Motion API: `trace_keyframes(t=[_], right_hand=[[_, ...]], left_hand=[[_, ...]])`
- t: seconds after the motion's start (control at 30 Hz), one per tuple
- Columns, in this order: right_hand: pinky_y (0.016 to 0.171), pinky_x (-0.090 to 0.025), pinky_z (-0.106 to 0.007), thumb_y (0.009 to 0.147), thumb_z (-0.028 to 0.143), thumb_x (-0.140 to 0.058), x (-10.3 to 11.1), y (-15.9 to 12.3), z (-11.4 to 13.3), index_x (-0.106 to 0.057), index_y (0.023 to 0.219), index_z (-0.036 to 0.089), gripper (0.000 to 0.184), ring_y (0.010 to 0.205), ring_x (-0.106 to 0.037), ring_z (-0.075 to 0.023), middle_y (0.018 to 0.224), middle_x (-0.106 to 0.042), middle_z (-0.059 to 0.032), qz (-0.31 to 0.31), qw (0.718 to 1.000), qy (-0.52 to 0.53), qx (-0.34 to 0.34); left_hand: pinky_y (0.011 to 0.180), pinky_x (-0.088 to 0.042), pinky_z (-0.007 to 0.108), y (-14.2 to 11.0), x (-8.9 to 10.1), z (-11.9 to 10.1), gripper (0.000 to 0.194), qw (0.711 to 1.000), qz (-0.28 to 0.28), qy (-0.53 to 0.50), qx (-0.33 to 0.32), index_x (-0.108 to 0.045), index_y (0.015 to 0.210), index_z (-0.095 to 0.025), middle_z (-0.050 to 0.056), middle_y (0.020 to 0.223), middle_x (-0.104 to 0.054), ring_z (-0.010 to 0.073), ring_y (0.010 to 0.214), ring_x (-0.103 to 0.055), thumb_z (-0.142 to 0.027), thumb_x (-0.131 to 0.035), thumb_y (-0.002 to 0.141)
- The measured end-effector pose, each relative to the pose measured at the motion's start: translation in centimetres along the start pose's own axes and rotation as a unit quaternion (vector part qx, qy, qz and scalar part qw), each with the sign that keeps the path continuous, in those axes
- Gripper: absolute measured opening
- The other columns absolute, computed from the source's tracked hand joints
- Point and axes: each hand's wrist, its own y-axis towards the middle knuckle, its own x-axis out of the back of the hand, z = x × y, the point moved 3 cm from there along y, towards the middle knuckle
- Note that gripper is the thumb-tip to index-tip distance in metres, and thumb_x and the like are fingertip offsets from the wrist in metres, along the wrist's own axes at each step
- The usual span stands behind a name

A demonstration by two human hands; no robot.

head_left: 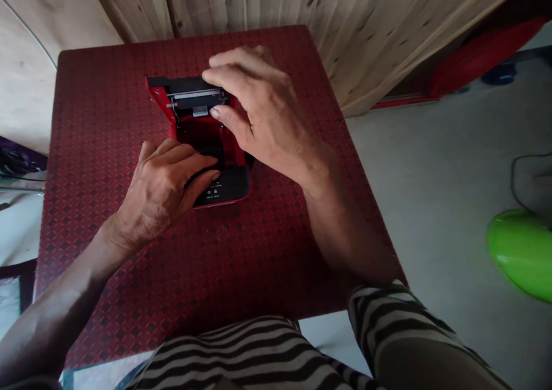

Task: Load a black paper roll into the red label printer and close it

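A: State the container and its contents.

B: The container is a small red-and-black printer, opened. The raised lid carries a dark roller on its inner face. The compartment has red walls; its near end is dark and partly covered, so its contents cannot be told.

A: State location and orientation.

B: It sits left of the tabletop's centre, toward the back edge. The front panel, with white markings, faces the front edge. The long axis runs front to back, the lid end leaning toward the back left corner.

A: Hand states?

B: The right hand grips the lid's right end, thumb inside, fingers over the top. The left hand is narrowed at the front panel, thumb and index finger close together; whether anything is pinched cannot be told.

A: Surface and room?

B: The tabletop is dark red, diamond-patterned. A wooden wall stands beyond its back edge. Grey floor lies past the right edge.
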Motion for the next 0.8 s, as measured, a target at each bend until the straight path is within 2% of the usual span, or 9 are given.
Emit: trace_keyframes(t=[0.1,0.2,0.3,0.4,0.5,0.63,0.8], right_hand=[[0.130,-0.036,-0.034,0.107,0.022,-0.049,0.0,0.1,-0.2,-0.062,0.145,0.024,0.041,0.149,-0.051,-0.0205,0.157,-0.062,-0.0036,-0.002,1.000,0.010,-0.010],[0.127,-0.040,-0.032,0.103,0.017,-0.056,-0.3,0.5,-0.7,-0.063,0.144,0.024,0.042,0.144,-0.055,-0.0207,0.152,-0.065,-0.0018,-0.026,0.999,0.032,-0.020],[0.123,-0.044,-0.033,0.101,0.015,-0.063,-0.7,0.8,-1.3,-0.067,0.136,0.030,0.038,0.136,-0.060,-0.0200,0.141,-0.070,0.0017,-0.060,0.997,0.056,-0.009],[0.120,-0.046,-0.035,0.103,0.023,-0.065,-0.8,0.5,-1.6,-0.071,0.125,0.034,0.025,0.131,-0.063,-0.0192,0.133,-0.072,0.0030,-0.075,0.994,0.071,0.019],[0.117,-0.048,-0.035,0.107,0.027,-0.061,-0.5,-0.4,-1.3,-0.072,0.123,0.032,0.021,0.126,-0.064,-0.0186,0.130,-0.073,0.0005,-0.074,0.994,0.074,0.032],[0.113,-0.052,-0.037,0.110,0.025,-0.053,-0.4,-2.0,-0.4,-0.073,0.121,0.030,0.023,0.119,-0.066,-0.0192,0.123,-0.076,-0.0016,-0.070,0.994,0.071,0.038],[0.105,-0.057,-0.039,0.109,0.020,-0.054,-1.4,-3.9,0.2,-0.076,0.112,0.031,0.025,0.111,-0.068,-0.0206,0.115,-0.078,-0.0007,-0.072,0.994,0.054,0.058]], left_hand=[[0.080,-0.053,0.039,0.0,0.2,-0.4,0.029,1.000,-0.007,-0.003,-0.003,-0.074,0.125,-0.027,0.004,0.101,-0.076,0.0237,0.091,-0.071,-0.043,-0.055,0.109],[0.082,-0.054,0.036,0.0,0.6,-1.2,0.026,0.999,-0.035,-0.004,-0.023,-0.071,0.129,-0.026,0.004,0.109,-0.076,0.0207,0.094,-0.072,-0.031,-0.056,0.109],[0.081,-0.052,0.034,-0.5,0.9,-2.0,0.028,0.994,-0.079,0.021,-0.070,-0.069,0.133,-0.022,0.005,0.108,-0.078,0.0188,0.092,-0.073,-0.019,-0.059,0.107],[0.082,-0.050,0.035,-1.5,0.7,-2.9,0.034,0.986,-0.102,0.040,-0.126,-0.065,0.138,-0.016,0.007,0.111,-0.080,0.0185,0.094,-0.074,-0.010,-0.060,0.104],[0.084,-0.049,0.036,-2.5,0.4,-3.5,0.037,0.981,-0.096,0.056,-0.158,-0.065,0.138,-0.015,0.007,0.120,-0.080,0.0200,0.104,-0.075,-0.006,-0.061,0.103],[0.086,-0.050,0.039,-3.4,0.4,-4.0,0.035,0.979,-0.068,0.090,-0.172,-0.065,0.137,-0.015,0.007,0.131,-0.078,0.0217,0.115,-0.074,-0.007,-0.058,0.105],[0.091,-0.052,0.041,-4.3,0.3,-4.5,0.034,0.974,-0.054,0.111,-0.191,-0.065,0.138,-0.010,0.011,0.135,-0.076,0.0246,0.121,-0.073,-0.008,-0.051,0.107]])
